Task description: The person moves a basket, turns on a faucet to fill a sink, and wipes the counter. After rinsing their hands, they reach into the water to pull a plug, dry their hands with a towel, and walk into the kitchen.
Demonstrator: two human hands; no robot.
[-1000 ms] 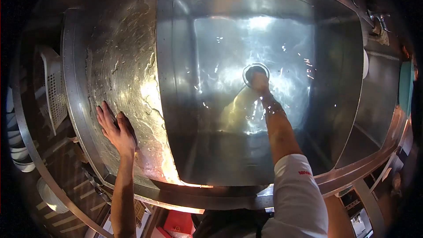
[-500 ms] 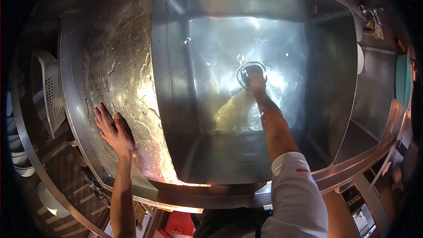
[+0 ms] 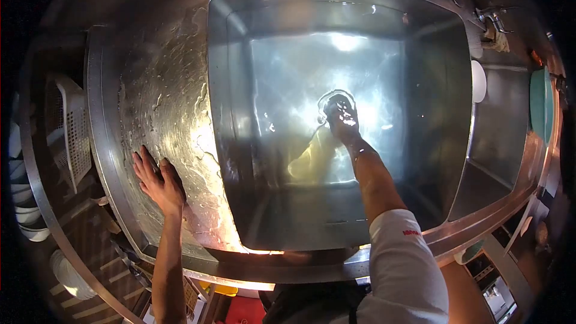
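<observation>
My right hand [image 3: 342, 119] reaches down into the water in the middle of a deep steel sink [image 3: 288, 222]. Ripples and bright glints cover its fingers, so what it touches or holds, if anything, is hidden. A dark round shape under the water lies around the fingertips. To the left of the sink, my left hand [image 3: 159, 186] rests on the wet steel drainboard [image 3: 171, 102], fingers stretched out and holding nothing.
Two taps [image 3: 495, 18] are at the upper right, above a second basin [image 3: 495, 120]. A white round dish [image 3: 478, 81] and a teal tub [image 3: 540, 105] stand near it. On the left are a white perforated basket [image 3: 75, 132] and stacked bowls [image 3: 29, 213].
My right hand has shifted slightly within the water, and the ripple ring around it has changed shape. The view has tilted a little. My left hand stays on the drainboard.
</observation>
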